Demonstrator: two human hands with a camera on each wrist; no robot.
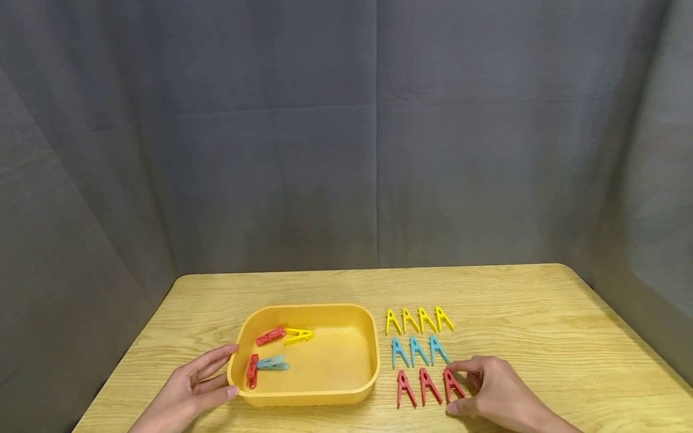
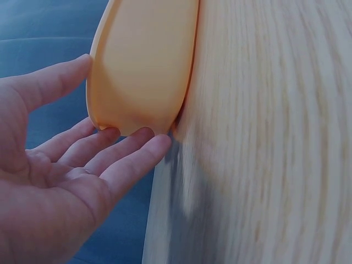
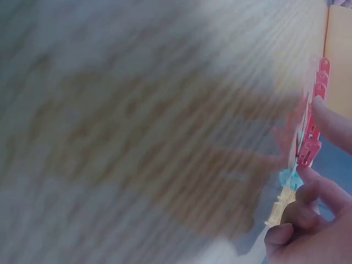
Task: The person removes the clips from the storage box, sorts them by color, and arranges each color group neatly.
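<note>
My left hand (image 1: 189,391) rests its fingertips and thumb against the left end of a yellow plastic basket (image 1: 308,398). In the left wrist view, that hand's fingers (image 2: 132,162) are fairly straight along the basket's end wall (image 2: 146,71). My right hand (image 1: 498,391) has its thumb and index finger at opposite ends of a red clothespin (image 1: 453,385), the rightmost in a row of three. Two more red clothespins (image 1: 428,386) lie to its left. The right wrist view shows the red clothespin (image 3: 309,154) close by the index fingertip.
Above the red row lie three blue clothespins (image 1: 416,352), then a row of several yellow clothespins (image 1: 427,320). Inside the basket are two red clothespins (image 1: 271,336), a yellow one (image 1: 299,336) and a light blue one (image 1: 274,362). Grey curtain (image 1: 271,150) surrounds the wooden table (image 1: 541,337).
</note>
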